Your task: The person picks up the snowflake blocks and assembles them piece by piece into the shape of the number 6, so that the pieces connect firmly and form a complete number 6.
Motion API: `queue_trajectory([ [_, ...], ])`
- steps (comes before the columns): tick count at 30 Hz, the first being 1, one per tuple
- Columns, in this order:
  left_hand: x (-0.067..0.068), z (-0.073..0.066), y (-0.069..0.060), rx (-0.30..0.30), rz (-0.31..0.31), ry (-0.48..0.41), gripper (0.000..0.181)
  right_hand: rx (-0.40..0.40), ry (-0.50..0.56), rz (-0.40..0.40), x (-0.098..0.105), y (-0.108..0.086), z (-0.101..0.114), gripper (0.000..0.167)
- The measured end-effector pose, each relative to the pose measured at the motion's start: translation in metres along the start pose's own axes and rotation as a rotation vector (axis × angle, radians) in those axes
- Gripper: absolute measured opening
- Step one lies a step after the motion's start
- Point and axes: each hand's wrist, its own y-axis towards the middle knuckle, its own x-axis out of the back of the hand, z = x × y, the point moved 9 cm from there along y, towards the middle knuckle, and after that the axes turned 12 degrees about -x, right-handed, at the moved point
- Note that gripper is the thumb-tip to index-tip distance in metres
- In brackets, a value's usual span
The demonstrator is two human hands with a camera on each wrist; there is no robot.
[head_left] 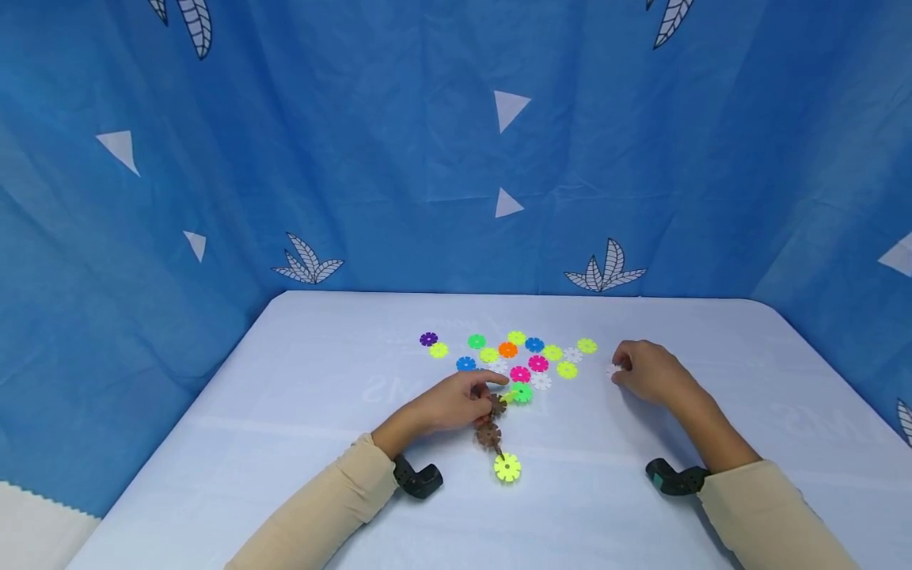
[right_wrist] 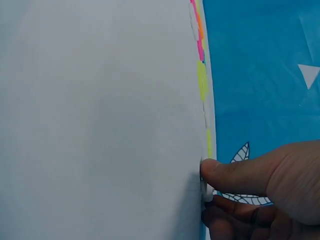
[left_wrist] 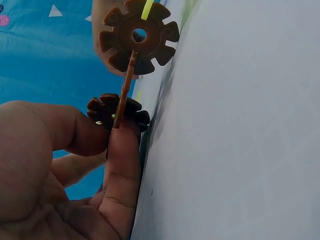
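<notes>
My left hand (head_left: 456,401) pinches a chain of notched plastic discs between thumb and fingers. Brown discs (head_left: 488,435) make up its middle, a yellow disc (head_left: 507,468) hangs at the near end, and a yellow piece with a green disc (head_left: 522,393) is at the far end. The left wrist view shows the brown discs (left_wrist: 139,37) slotted together at angles. Off to the right, my right hand (head_left: 650,372) holds a white disc (head_left: 614,370) at its fingertips, close to the tabletop. In the right wrist view this white disc (right_wrist: 204,182) is seen edge-on, partly hidden by the thumb.
Loose discs in several colours lie spread over the table's middle, among them a purple disc (head_left: 428,339), an orange disc (head_left: 508,349) and a pink disc (head_left: 538,363). A white cloth covers the table (head_left: 285,443). Blue curtain (head_left: 427,142) hangs behind and at the sides.
</notes>
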Motion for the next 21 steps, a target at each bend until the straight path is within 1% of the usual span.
queue_trajectory([
  [3,0.000,0.002,0.000,0.017,-0.001,-0.003,0.039,-0.004,0.031,0.018,0.001,-0.002,0.002,0.014],
  [6,0.002,0.003,0.000,0.027,-0.009,0.017,0.033,-0.009,0.055,0.034,0.002,-0.005,0.006,0.013],
  [10,0.007,0.001,-0.001,0.010,-0.037,0.098,0.029,0.013,0.085,0.074,-0.001,-0.009,0.017,0.010],
  [14,0.011,-0.003,-0.001,-0.025,-0.066,0.161,0.028,0.072,0.115,0.147,-0.012,-0.016,0.034,0.008],
  [18,0.010,-0.008,0.002,-0.079,-0.048,0.166,0.028,0.121,0.119,0.180,-0.023,-0.024,0.050,0.011],
  [21,0.008,-0.009,0.004,-0.105,-0.027,0.158,0.027,0.154,0.128,0.182,-0.028,-0.029,0.060,0.014],
])
